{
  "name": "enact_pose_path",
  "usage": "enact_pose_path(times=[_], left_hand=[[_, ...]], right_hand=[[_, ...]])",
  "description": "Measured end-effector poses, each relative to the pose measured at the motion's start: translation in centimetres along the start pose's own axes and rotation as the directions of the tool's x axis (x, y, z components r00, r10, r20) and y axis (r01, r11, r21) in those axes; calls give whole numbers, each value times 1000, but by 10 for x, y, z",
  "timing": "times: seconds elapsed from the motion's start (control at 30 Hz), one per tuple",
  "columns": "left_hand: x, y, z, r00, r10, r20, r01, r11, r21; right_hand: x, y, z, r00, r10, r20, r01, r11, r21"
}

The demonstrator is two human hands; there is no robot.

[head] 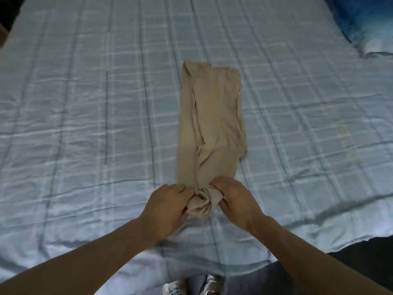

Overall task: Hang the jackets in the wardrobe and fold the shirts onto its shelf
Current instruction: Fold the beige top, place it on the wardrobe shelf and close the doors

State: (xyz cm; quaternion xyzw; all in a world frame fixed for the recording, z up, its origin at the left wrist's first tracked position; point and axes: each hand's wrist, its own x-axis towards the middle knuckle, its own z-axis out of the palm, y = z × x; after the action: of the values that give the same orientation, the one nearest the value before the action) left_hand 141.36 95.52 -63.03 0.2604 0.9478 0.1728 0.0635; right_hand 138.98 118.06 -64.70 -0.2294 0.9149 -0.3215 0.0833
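Observation:
A beige shirt (210, 122) lies on the bed, folded lengthwise into a narrow strip that runs away from me. Its near end is rolled into a small bundle. My left hand (168, 211) grips the left side of that roll and my right hand (236, 201) grips the right side, fingers curled over the cloth. The far end of the shirt lies flat near the middle of the bed. No jacket or wardrobe is in view.
The bed is covered by a light blue checked bedspread (85, 124), wrinkled in places. A dark blue pillow (365, 24) sits at the far right corner. The bed's near edge is just below my forearms, with my shoes (191, 286) on the floor.

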Motion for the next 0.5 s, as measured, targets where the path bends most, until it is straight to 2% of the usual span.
enact_pose_path(times=[0.07,0.2,0.37,0.5], left_hand=[[7,-4,-19,993,-88,-75,82,994,-76],[53,-18,-61,962,-188,-200,136,959,-248],[135,-41,-104,905,-220,-364,113,950,-292],[201,-62,-131,865,-260,-429,120,938,-326]], right_hand=[[10,-5,-12,996,75,-45,-72,995,67],[54,-9,-43,980,136,-143,-115,982,148],[118,-2,-85,923,229,-310,-135,946,294],[182,25,-115,887,302,-349,-174,919,354]])
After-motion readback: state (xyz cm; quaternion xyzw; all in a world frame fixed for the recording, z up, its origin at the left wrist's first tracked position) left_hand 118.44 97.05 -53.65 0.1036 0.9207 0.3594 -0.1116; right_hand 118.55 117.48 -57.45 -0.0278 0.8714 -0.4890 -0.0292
